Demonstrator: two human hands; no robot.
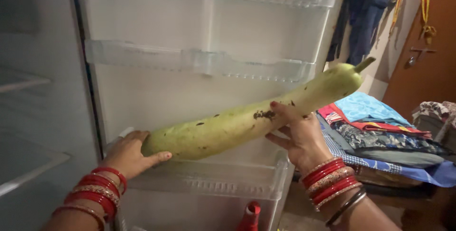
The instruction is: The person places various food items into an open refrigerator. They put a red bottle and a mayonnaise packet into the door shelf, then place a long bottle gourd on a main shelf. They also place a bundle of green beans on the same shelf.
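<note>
Bottle gourd [237,124], long, stiff and probably heavy, lies slanted before the fridge door shelves [199,62]; we cup its blunt end with left hand [128,155], right hand [299,136] fingers curled mid-length.

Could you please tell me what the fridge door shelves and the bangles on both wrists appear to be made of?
The door shelves look like clear, glossy moulded plastic: the white door liner shows through them. The red bangles look like glass or plastic, smooth and shiny; the gold-patterned ones between them may be metal, though that is uncertain.
</note>
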